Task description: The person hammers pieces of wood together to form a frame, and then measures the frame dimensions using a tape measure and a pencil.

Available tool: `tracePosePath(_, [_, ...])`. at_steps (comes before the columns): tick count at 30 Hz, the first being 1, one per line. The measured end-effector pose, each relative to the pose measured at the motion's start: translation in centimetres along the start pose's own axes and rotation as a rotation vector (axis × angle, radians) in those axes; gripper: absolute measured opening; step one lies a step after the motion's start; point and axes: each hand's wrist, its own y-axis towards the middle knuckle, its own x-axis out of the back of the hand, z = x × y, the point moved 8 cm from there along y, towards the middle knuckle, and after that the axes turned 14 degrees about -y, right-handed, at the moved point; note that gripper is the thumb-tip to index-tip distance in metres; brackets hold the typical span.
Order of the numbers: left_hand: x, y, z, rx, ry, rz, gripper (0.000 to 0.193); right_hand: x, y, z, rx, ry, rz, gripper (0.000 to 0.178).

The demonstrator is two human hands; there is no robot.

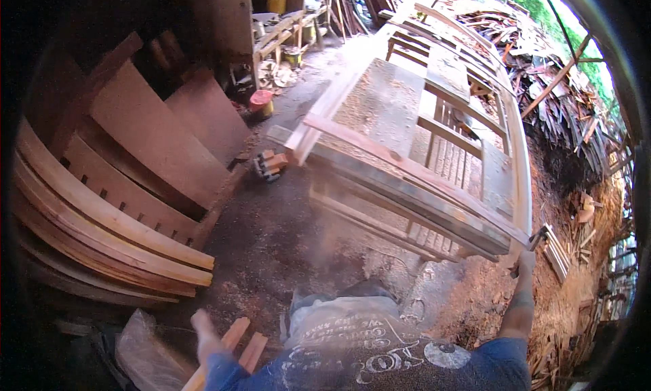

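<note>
My right hand is at the near right corner of a long wooden frame, closed around a dark tool that looks like a hammer. The tool's head is close to the end of a reddish wooden strip lying across the near end of the frame. My left hand, slightly blurred, is low at the left with its fingers stretched out and nothing visible in them. Beside its wrist are two short wooden strips, partly hidden by my arm.
Curved planks and brown panels lean at the left. An orange-and-black power tool is by the frame's near left corner. Past it stands a red-topped bucket. Scrap wood is heaped at the right; sawdust covers the floor.
</note>
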Motion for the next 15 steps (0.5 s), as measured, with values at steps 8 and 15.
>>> tracePosePath(8, [12.0,12.4,4.3,0.227,-0.892,0.203,0.025,-12.5,-11.5,28.3,-0.052,0.786,0.681,0.026])
tracePosePath(15, [-19.7,-4.4,-25.3,-0.532,0.185,0.908,0.032,-14.6,-21.0,58.2,0.066,0.741,0.953,0.023])
